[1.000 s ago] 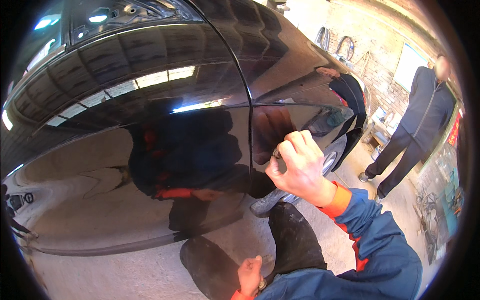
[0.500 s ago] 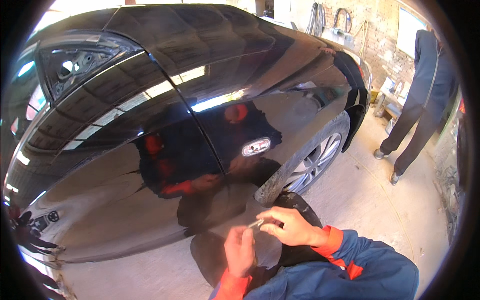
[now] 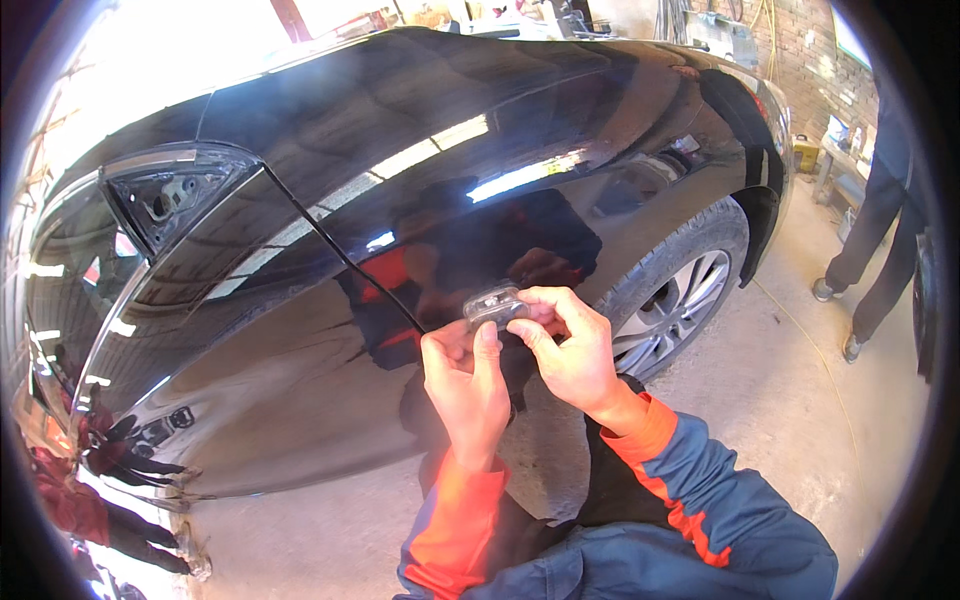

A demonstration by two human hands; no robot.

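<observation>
A small clear oval lamp [image 3: 495,306] with a darker lower side is pinched between both my hands in front of a black car's glossy side panel [image 3: 300,400]. My left hand [image 3: 468,385] grips its left end, thumb upright against the near side. At its right end, the thumb and fingers of my right hand [image 3: 575,345] are closed on it. The lamp overlaps the front fender in view; whether it touches the panel, I cannot tell. Just left of it runs the dark door seam [image 3: 345,258].
The spoked front wheel [image 3: 680,300] is right of my hands, over a concrete floor [image 3: 760,420]. A thin hose or cord [image 3: 815,350] trails across it. One person in dark trousers [image 3: 880,240] stands at the right; someone in red [image 3: 75,500] is at the lower left.
My hands have risen from below the fender, where they held a small thin thing, to lamp height. The fender's lamp showed uncovered before. My view has shifted, and the person at right appears farther right.
</observation>
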